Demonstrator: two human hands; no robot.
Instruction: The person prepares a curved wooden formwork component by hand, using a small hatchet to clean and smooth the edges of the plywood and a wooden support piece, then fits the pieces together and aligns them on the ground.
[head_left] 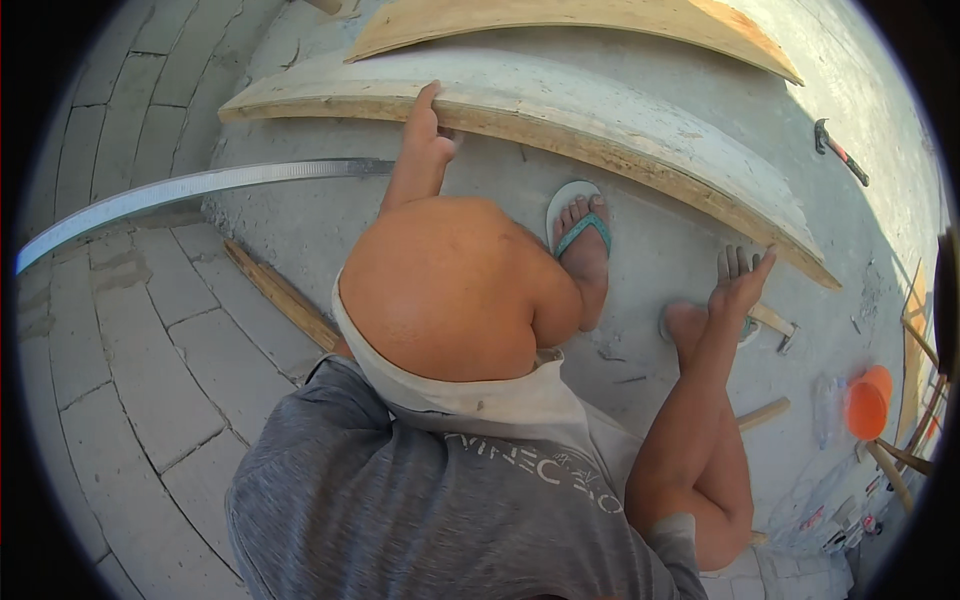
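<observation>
Hands on the wood, both of them. Left hand [428, 125] is up on the near edge of the long plywood board [560, 115], fingers laid over the top, thumb tucked under the edge, closed on it. Right hand [742, 280] sits far along toward the board's other end, fingers spread wide and open, fingertips reaching toward the lower edge; whether they actually touch it, I cannot tell. The board lies flat on the concrete slab [660, 235], its pale, paint-smeared face up, running from upper left down to the right.

Left foot in a teal flip-flop [580, 225] is planted on the slab just below the board, bent knee filling the middle of the view. A second plywood sheet [590, 20] lies beyond the first. A metal straightedge [190, 190] stretches out to the left, over the paving stones, its end near the left forearm. A hammer [838, 150] rests well off to the right, and an orange cup [866, 402] sits near the right rim. A wooden strip [285, 298] lies along the slab's left edge.
</observation>
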